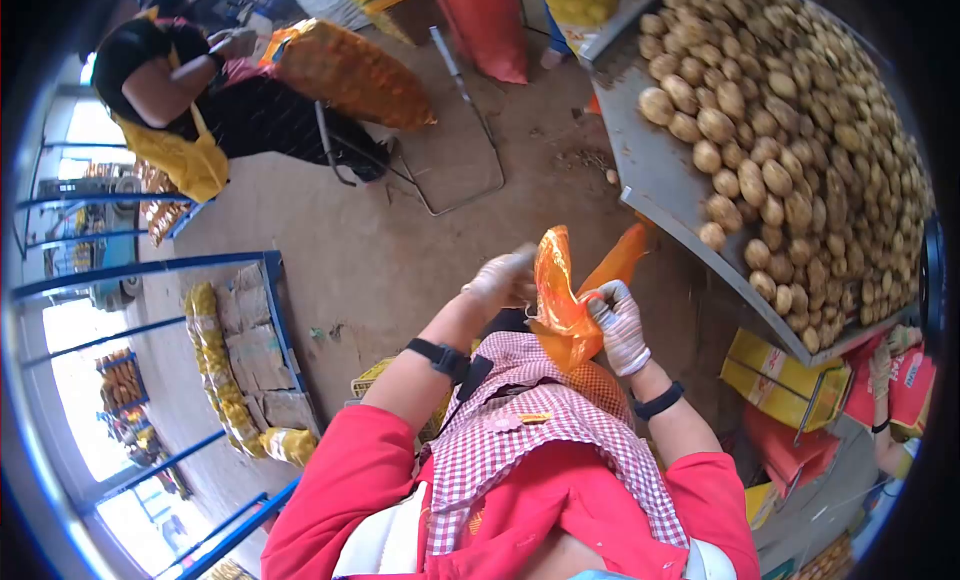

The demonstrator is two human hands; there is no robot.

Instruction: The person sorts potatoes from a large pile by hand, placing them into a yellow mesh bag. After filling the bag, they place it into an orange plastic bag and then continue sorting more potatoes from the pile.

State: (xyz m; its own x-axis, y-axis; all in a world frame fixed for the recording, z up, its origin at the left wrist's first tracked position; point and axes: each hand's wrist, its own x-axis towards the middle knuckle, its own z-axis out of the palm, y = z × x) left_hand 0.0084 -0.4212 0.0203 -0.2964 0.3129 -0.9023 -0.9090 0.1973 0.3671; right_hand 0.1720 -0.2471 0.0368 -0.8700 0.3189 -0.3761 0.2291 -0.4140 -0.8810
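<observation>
An orange mesh bag [575, 325] stands in front of my checked apron, its loose top bunched up and its lower part bulging by my lap. My right hand [620, 328], in a pale striped glove, is closed around the gathered neck of the bag. To the left of the bag's top is my left hand [500, 278], also gloved. Its fingers are smeared by motion and partly behind the orange mesh, so their grip does not show. What fills the bag cannot be made out clearly.
A metal table [655, 185] heaped with potatoes [790, 170] stands at the right. Below it is a yellow bag [785, 380]; another person's gloved hand [880, 370] shows nearby. A co-worker [165, 90] handles a full orange sack [350, 75] by a metal frame [480, 130]. A blue rack [275, 310] stands left.
</observation>
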